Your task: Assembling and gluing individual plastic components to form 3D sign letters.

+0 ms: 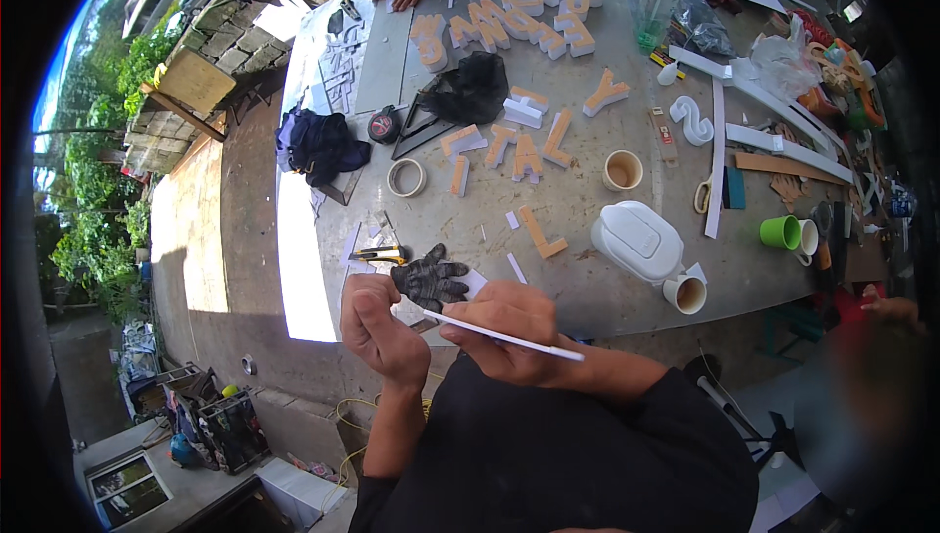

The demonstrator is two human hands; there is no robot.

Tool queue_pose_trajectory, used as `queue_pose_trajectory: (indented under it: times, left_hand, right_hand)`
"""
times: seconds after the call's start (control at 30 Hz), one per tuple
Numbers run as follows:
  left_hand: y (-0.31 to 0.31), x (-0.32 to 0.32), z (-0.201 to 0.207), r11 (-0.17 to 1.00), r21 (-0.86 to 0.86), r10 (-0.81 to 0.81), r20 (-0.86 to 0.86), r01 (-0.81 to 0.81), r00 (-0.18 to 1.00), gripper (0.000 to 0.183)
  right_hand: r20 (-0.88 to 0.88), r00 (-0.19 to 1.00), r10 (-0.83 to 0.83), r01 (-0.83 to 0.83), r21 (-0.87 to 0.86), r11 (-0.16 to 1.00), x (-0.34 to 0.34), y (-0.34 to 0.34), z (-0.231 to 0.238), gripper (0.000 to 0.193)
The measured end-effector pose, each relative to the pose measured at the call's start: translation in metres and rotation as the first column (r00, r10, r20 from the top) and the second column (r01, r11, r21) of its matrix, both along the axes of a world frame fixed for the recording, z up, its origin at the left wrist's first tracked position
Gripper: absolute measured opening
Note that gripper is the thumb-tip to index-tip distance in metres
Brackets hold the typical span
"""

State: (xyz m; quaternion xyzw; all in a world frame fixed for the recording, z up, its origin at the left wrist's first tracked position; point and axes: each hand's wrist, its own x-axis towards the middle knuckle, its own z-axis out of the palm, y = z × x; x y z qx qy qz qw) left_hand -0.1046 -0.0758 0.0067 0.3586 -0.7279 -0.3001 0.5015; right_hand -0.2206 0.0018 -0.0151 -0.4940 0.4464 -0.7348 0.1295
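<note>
White strip [519,339]: 1 | right hand [509,310] pinching it | left hand [385,335] curled, grip unclear | black glove [431,278]: 1 | cutter [380,254]: 1

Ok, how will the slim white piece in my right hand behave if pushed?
The white piece is probably fairly stiff: it looks straight, one end jutting past your right hand. Its thin look suggests it's light, and it might snap under hard pressure.

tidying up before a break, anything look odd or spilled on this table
No clear spill shows. The open cup beside the white lidded container looks oddly placed, close to the near edge of the table. A single dark glove lies near the left hand, with no mate visible beside it.
</note>
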Motion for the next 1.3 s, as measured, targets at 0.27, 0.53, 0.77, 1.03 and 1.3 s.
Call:
queue_pose_trajectory:
  times: [0.27, 0.53, 0.77, 1.03, 1.3]
  left_hand:
    - [0.02, -0.004, 0.023, 0.907, 0.303, -0.258, -0.146, 0.291, 0.955, 0.022]
    - [0.045, -0.001, 0.045, 0.697, 0.477, -0.305, -0.479, 0.535, 0.823, 0.05]
    - [0.048, 0.009, 0.059, 0.625, 0.614, -0.305, -0.376, 0.482, 0.875, 0.051]
    - [0.042, 0.016, 0.05, 0.657, 0.471, -0.405, -0.437, 0.588, 0.803, 0.043]
    - [0.021, 0.032, 0.071, 0.745, 0.205, -0.614, -0.16, 0.635, 0.773, 0.045]
  right_hand:
    - [-0.558, 0.785, -0.269, 0.129, -0.278, 0.952, -0.054, 0.01, 0.015, 0.026]
    - [-0.666, 0.702, -0.251, 0.021, -0.333, 0.943, -0.067, 0.008, 0.025, 0.021]
    - [-0.694, 0.668, -0.269, -0.007, -0.367, 0.93, -0.07, 0.005, 0.024, 0.019]
    - [-0.466, 0.883, -0.052, -0.022, -0.15, 0.988, -0.054, 0.011, 0.015, 0.024]
    - [0.492, 0.561, 0.666, -0.807, 0.146, 0.572, -0.057, 0.037, 0.042, 0.037]
